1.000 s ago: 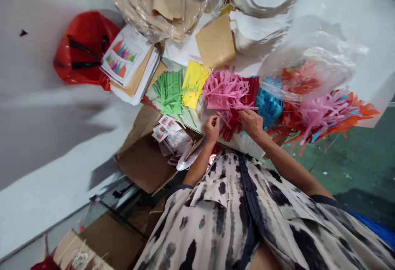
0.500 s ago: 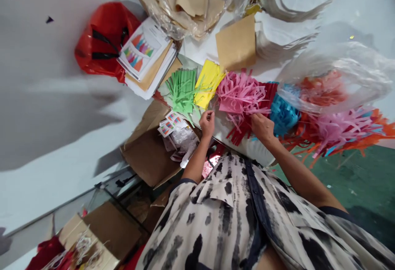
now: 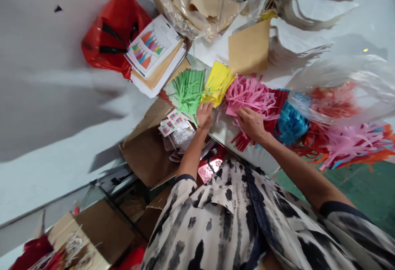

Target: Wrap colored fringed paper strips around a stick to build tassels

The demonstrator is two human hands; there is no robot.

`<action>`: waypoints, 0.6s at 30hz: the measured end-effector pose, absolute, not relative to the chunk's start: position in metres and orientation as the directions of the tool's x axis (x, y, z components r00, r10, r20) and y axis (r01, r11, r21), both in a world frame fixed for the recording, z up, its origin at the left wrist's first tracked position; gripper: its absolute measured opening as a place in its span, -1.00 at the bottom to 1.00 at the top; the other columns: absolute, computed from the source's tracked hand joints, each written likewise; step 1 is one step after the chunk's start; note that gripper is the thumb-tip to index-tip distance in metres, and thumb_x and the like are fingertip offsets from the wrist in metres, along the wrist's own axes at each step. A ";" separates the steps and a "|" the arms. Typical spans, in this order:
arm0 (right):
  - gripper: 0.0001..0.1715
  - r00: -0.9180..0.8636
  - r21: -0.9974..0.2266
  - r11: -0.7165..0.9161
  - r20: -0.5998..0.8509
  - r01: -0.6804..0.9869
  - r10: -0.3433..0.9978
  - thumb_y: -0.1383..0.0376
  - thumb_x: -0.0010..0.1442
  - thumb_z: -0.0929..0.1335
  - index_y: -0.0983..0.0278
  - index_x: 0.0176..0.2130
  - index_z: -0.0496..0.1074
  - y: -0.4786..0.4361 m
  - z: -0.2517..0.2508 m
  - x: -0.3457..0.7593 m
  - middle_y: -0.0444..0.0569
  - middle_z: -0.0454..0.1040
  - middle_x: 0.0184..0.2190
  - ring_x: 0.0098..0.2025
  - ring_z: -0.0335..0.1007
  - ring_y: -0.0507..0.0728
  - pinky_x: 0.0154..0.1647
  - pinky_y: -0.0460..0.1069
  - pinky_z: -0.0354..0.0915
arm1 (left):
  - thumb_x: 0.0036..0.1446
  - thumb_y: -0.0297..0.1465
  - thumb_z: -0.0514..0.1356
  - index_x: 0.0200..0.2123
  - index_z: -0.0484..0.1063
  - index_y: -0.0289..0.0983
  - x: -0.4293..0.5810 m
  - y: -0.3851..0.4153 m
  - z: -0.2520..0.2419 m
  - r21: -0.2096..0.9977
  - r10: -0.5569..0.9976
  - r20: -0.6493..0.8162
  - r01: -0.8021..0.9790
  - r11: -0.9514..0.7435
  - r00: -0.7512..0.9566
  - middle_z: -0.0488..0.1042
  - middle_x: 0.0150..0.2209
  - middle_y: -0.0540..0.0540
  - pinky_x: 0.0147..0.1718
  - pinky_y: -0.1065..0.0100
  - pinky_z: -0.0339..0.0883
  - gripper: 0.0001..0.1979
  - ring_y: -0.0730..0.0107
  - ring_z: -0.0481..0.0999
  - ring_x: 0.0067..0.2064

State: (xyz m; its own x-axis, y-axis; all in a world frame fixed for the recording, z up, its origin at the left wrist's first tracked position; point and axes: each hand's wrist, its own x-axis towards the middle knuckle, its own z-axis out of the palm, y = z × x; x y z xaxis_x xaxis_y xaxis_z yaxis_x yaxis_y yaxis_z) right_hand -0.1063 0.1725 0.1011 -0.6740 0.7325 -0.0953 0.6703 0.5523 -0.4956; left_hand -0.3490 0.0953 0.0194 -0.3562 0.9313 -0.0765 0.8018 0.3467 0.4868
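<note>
Pink paper fringe [image 3: 254, 93]: just on the near side of the brown paper sheet [image 3: 248, 47], overlapping the red fringe [image 3: 279, 101].
Right hand [image 3: 251, 123]: near side of the brown paper sheet, fingertips together at the pink edge — whether they pinch it, I cannot tell.
Left hand [image 3: 205, 116]: nearer and left of the brown paper sheet, at the yellow fringe's [image 3: 218, 81] near end; spread or pinching, I cannot tell.
Tangled strips: a hard tug could tear one, being so narrow; tips crossing the red fringe could snag and drag it along.
Pink strips: thin, curling, splayed every way — a flat uncut patch shows beside the right fingertips.
</note>
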 end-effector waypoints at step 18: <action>-0.54 -0.859 -0.254 0.831 -0.290 0.495 0.423 0.42 0.46 0.20 0.37 0.04 0.65 0.187 0.052 -0.207 0.32 0.60 -0.07 0.00 0.41 0.37 0.08 0.23 0.21 | 0.20 -0.67 0.15 -0.27 0.67 -0.14 -0.338 0.017 0.015 0.843 0.694 -0.048 0.343 0.414 -0.718 0.71 -0.16 -0.07 0.16 0.16 0.53 -0.63 0.22 0.68 0.00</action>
